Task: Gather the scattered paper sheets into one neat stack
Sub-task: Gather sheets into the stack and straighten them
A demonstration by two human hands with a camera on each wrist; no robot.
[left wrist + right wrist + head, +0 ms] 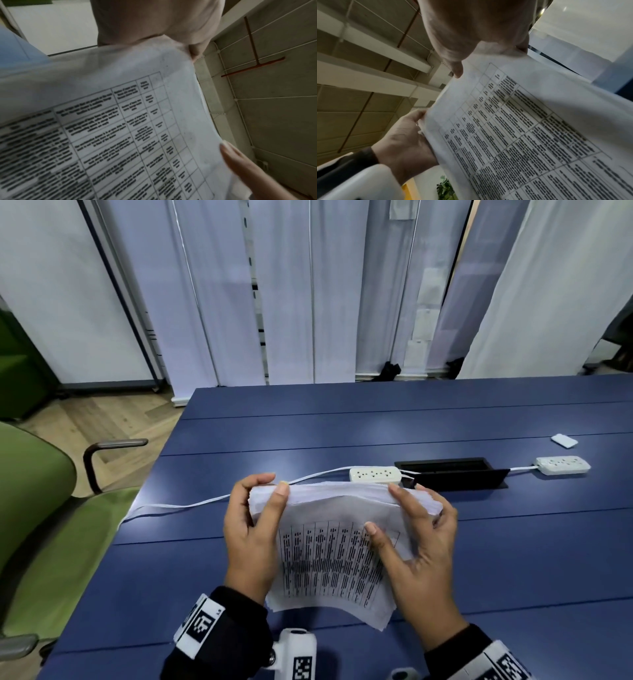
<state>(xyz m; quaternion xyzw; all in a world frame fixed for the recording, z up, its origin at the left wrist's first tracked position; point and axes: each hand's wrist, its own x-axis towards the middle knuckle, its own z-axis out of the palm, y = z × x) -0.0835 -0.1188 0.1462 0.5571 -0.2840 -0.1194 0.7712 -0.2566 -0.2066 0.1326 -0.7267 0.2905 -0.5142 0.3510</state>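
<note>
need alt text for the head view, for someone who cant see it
Both hands, left hand and right hand, hold a stack of printed sheets upright on its edge over a blue table. Two white power strips lie behind.

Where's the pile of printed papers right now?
In the head view, the paper stack is held above the blue table between the left hand and right hand, just before a white power strip.

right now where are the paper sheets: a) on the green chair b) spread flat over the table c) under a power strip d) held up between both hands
d: the paper sheets are held above the blue table, the left hand gripping one side and the right hand the other.
</note>
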